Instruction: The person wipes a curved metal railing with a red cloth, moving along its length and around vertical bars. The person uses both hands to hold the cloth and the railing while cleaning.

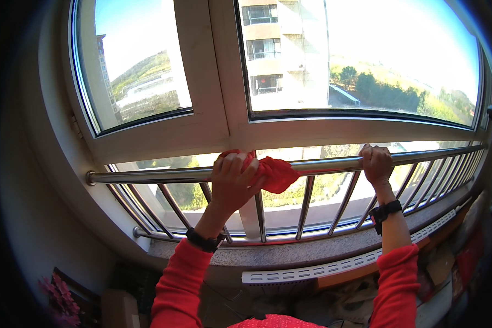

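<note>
Two forearms in red sleeves (pixel 183 281) reach up from the lower edge, with a black band (pixel 204 240) on each wrist. The left hand (pixel 232 183) is bent over a shiny metal handrail (pixel 328 166), its fingers curled around a crumpled red cloth (pixel 279 175) and holding it against the rail; the cloth's loose end fans out to the right, just beside the thumb. Well to the right of the cloth, the right hand (pixel 376 162) is closed in a fist-like grip on the same rail. Slanting metal bars (pixel 305 205) run down from the rail, above a speckled stone sill (pixel 279 253) and a white slotted radiator (pixel 284 275). Behind the railing stands a large window with a pale frame (pixel 180 139). Through its glass are an apartment building (pixel 290 22), dark green trees (pixel 361 82) and a bright, washed-out sky.
</note>
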